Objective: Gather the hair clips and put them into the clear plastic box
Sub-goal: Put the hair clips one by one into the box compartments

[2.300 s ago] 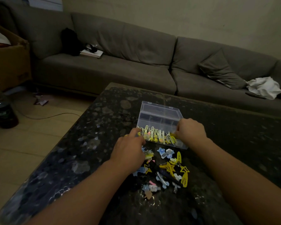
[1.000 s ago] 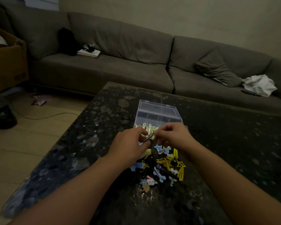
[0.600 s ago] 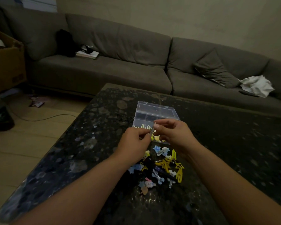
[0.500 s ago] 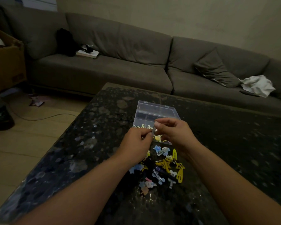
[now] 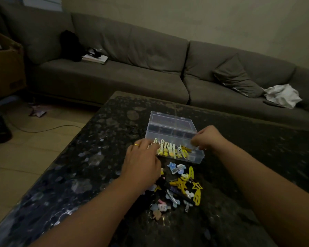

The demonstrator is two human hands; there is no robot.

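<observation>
While both hands work at the near rim of the clear plastic box (image 5: 169,132), the loose hair clips (image 5: 181,186) lie in a heap on the bench (image 5: 89,157) just nearer the person, between the forearms, the box's long axis running left-right. Left hand (image 5: 141,163) rests over the box's left end, nearer the heap, fingers hidden; right hand (image 5: 207,138) pinches something small at the right rim. No legible writing or brand.

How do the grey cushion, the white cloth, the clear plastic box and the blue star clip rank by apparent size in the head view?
1. clear plastic box and grey cushion: alike; the box is nearer
2. white cloth
3. blue star clip
</observation>
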